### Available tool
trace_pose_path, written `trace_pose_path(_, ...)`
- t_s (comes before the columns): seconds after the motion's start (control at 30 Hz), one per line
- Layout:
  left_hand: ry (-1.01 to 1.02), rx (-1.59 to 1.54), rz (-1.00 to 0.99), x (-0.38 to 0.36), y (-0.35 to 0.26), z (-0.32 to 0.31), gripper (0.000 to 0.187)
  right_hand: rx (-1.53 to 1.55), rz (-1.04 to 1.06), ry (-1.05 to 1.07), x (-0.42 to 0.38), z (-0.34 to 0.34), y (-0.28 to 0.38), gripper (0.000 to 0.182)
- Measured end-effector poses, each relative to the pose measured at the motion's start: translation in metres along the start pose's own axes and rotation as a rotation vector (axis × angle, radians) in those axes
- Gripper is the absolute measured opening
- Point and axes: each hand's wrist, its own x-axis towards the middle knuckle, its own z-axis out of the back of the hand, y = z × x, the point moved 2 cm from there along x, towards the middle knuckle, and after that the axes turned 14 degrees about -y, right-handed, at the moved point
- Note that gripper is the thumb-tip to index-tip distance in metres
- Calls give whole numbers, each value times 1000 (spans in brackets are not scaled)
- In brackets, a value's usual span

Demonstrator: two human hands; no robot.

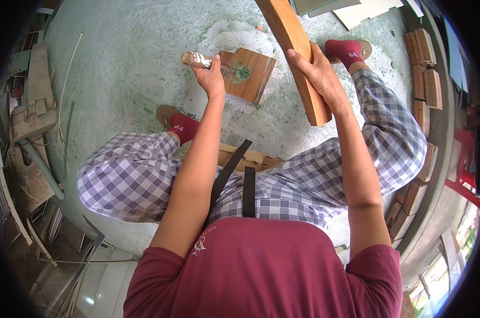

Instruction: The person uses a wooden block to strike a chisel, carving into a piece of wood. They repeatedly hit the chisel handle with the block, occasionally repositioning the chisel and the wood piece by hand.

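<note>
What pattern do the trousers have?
The trousers are checked, in grey-blue and white; the head view shows this best.

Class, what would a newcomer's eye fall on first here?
Probably the long beam in the right hand, slanting up to the picture's top edge. Next, the green paste on the brown board on the floor, with the left hand's tool reaching over the board.

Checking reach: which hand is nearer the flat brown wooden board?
Left: the left hand is at the left edge of the board; the right hand is well right of it.
</note>
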Motion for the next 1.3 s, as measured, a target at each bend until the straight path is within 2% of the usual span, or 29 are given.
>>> trace_pose_path(0.27,22,-2,-65,-20,-15,-2,49,-130,32,51,-1,-8,1,91)
trace_pose_path(0.33,48,178,-194,-31,-36,-1,51,-179,60,80,1,-10,0,91)
trace_pose_path(0.83,28,47,-81,-27,-28,-2,51,-201,90,66,1,-13,-4,91)
trace_pose_path(0.93,23,96,-150,-31,-33,-2,50,-190,85,70,0,-14,-4,91)
trace_pose_path(1.17,36,53,-133,-32,-33,-3,49,-214,98,77,0,-17,-4,92)
trace_pose_path(1.3,54,64,-171,-33,-33,-4,49,-251,212,55,2,-18,16,94)
